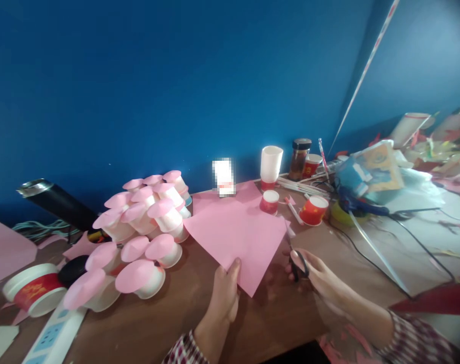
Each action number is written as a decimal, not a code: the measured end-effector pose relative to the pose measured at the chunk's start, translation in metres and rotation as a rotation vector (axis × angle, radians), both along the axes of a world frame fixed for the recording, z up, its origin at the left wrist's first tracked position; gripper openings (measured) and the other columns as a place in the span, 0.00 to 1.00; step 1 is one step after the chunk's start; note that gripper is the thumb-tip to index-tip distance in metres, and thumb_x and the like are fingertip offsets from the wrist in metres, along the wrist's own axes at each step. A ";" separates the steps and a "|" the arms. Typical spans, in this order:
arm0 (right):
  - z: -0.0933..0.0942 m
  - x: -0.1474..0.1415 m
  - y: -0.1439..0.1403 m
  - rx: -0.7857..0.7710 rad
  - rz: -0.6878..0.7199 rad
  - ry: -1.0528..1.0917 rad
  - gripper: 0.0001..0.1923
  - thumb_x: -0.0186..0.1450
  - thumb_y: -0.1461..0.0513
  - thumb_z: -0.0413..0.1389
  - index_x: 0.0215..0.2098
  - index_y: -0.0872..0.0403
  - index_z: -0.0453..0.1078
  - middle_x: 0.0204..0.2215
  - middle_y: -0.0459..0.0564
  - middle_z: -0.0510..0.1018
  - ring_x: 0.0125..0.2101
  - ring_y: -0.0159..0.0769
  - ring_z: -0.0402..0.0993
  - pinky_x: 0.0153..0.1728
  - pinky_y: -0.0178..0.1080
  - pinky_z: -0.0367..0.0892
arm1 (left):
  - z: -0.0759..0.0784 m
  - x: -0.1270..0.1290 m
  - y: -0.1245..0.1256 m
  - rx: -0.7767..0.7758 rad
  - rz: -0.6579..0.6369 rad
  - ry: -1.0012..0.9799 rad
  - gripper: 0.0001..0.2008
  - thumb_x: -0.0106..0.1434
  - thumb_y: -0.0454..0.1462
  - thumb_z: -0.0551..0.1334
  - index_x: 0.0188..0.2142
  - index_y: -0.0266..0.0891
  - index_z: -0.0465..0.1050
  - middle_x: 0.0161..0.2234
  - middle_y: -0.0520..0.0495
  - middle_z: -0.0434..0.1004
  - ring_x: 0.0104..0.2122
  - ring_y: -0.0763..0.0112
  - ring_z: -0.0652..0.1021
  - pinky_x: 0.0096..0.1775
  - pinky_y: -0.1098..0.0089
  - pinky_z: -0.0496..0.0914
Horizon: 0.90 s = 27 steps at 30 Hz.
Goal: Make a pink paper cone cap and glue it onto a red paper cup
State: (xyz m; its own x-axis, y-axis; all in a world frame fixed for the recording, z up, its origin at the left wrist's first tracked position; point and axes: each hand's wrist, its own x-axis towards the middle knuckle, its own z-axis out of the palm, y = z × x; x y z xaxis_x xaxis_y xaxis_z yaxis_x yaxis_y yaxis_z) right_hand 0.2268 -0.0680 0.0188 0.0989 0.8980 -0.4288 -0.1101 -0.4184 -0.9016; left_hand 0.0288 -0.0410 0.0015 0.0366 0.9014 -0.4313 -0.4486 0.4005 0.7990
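This was a home craft corner: a brown wooden desk [146, 323] stood against a deep blue wall [138, 76]. On the desk, left of centre, sat a heap of pink-capped paper cups [138, 237]; at its far right edge lay coloured paper scraps [442, 156]; pink paper sheets [237, 237] covered its middle.

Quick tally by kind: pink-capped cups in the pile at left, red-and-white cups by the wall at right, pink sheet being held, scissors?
Pink-capped cups: about 15, some overlap so the count is rough
Red-and-white cups: 3 plain to see; more may hide in the clutter
Pink sheet, pinched by the left hand: 1
Scissors in the right hand: 1
Total: about 20
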 end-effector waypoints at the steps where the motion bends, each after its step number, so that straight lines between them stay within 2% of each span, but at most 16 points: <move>1: 0.000 0.000 0.001 0.005 -0.003 -0.005 0.25 0.54 0.42 0.58 0.35 0.53 0.63 0.25 0.45 0.72 0.25 0.29 0.69 0.18 0.27 0.63 | -0.001 -0.001 0.000 0.002 0.002 0.000 0.16 0.58 0.37 0.63 0.46 0.31 0.70 0.44 0.37 0.76 0.42 0.61 0.77 0.43 0.66 0.72; 10: 0.006 -0.005 0.006 0.037 0.009 -0.031 0.24 0.55 0.43 0.57 0.32 0.53 0.62 0.24 0.45 0.73 0.23 0.28 0.68 0.17 0.28 0.63 | -0.003 0.000 -0.001 0.017 0.007 0.023 0.18 0.56 0.39 0.65 0.43 0.29 0.72 0.41 0.36 0.78 0.41 0.60 0.78 0.45 0.63 0.71; 20: -0.002 -0.002 0.012 0.022 0.020 0.003 0.22 0.56 0.45 0.58 0.33 0.54 0.65 0.25 0.46 0.73 0.25 0.29 0.69 0.19 0.29 0.65 | -0.006 -0.001 -0.001 0.024 0.015 -0.008 0.19 0.55 0.40 0.66 0.43 0.30 0.72 0.41 0.35 0.77 0.41 0.59 0.78 0.46 0.61 0.71; 27: -0.004 -0.002 0.012 0.062 0.011 -0.049 0.22 0.55 0.44 0.58 0.30 0.54 0.63 0.21 0.43 0.71 0.21 0.27 0.66 0.17 0.28 0.63 | -0.001 0.001 -0.001 0.030 0.021 -0.042 0.20 0.53 0.40 0.68 0.42 0.29 0.72 0.40 0.35 0.78 0.40 0.58 0.78 0.45 0.61 0.71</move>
